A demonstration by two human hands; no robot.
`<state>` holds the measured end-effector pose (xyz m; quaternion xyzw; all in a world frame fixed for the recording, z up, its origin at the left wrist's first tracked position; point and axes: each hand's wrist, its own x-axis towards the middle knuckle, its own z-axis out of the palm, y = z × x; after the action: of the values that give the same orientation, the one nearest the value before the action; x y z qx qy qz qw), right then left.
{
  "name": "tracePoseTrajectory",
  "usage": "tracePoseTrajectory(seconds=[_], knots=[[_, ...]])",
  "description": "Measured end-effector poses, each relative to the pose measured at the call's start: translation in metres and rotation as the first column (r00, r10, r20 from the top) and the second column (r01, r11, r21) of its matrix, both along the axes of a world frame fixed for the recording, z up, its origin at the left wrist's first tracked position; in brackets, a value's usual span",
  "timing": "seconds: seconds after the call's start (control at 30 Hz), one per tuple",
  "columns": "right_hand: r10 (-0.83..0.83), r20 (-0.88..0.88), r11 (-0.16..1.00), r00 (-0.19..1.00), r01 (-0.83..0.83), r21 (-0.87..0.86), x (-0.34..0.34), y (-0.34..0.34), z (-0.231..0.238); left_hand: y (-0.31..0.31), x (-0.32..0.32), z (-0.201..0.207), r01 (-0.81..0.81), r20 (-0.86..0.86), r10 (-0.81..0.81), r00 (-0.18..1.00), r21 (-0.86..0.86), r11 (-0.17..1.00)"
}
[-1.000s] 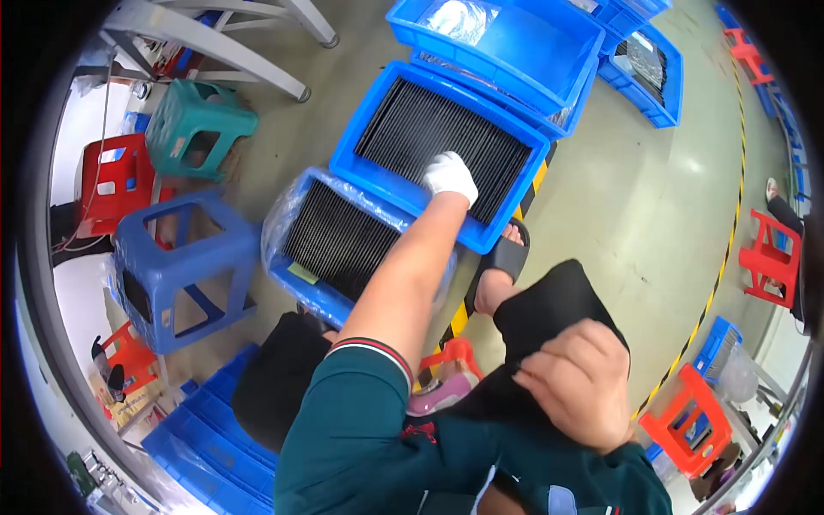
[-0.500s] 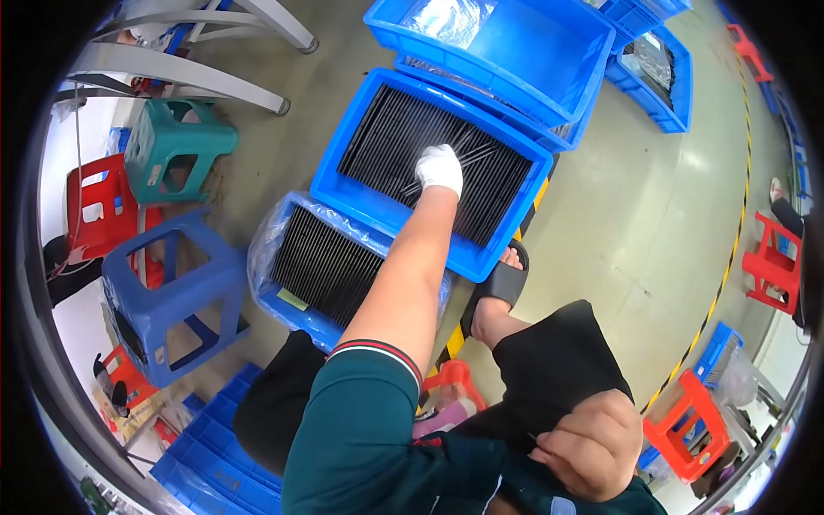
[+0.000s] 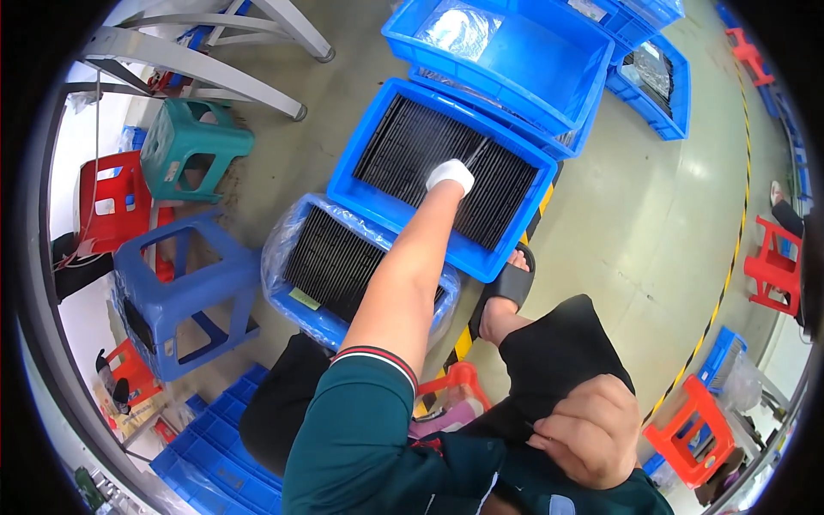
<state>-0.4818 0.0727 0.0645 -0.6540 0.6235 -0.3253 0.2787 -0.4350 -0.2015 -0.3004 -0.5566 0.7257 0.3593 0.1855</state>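
Observation:
My left hand (image 3: 450, 178), in a white glove, reaches into a blue crate (image 3: 360, 199) filled with rows of thin black strips (image 3: 412, 129). Its fingers are curled, and a thin strip (image 3: 478, 153) sticks out slantwise beyond them, seemingly in their grip; the fingertips are hidden behind the hand. Bare and closed, my right hand (image 3: 592, 433) rests over my lap at the lower right. A tiny dark tip shows at its fingers, too small to name. Below the crate, a plastic-lined blue crate (image 3: 276, 287) holds more black strips and a yellowish label.
Stacked blue crates (image 3: 549, 81) stand beyond the strips, with another crate (image 3: 678, 112) to their right. At left are a blue stool (image 3: 184, 249), a green stool (image 3: 193, 129) and grey table legs (image 3: 215, 81). An orange stool (image 3: 691, 433) stands at right. Yellow-black tape (image 3: 725, 283) lines the floor.
The view has shifted slightly, so the crates and stools sit a little further right. My left hand has turned among the strips, and fewer slanted strips show around it. My right hand stays closed.

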Motion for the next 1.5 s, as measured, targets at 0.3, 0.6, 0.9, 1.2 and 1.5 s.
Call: tracePoseTrajectory(seconds=[0.3, 0.6, 0.9, 1.2, 1.5], knots=[[0.062, -0.008, 0.995, 0.998, -0.063, -0.081, 0.021, -0.005, 0.009, 0.074, 0.117, 0.028, 0.306, 0.183, 0.954, 0.238, 0.918, -0.252], [0.079, 0.050, 0.976, 0.996, -0.067, -0.209, 0.065, -0.011, 0.009, 0.163, 0.212, 0.195, 0.327, -0.247, 0.959, -0.140, 0.902, 0.281], [-0.062, 0.313, 0.996, 0.948, 0.080, -0.046, 0.119, -0.031, -0.002, 0.233, 0.290, 0.275, 0.295, -0.345, 0.885, -0.314, 0.850, 0.436], [0.122, 0.751, 0.963, 0.649, -0.261, 0.069, 0.163, -0.061, -0.006, 0.300, 0.321, 0.312, 0.269, -0.319, 0.901, -0.295, 0.877, 0.399], [0.535, 0.805, 0.241, 0.256, -0.960, 0.145, 0.236, -0.102, -0.021, 0.337, 0.331, 0.325, 0.321, -0.197, 0.961, -0.194, 0.913, 0.252]])
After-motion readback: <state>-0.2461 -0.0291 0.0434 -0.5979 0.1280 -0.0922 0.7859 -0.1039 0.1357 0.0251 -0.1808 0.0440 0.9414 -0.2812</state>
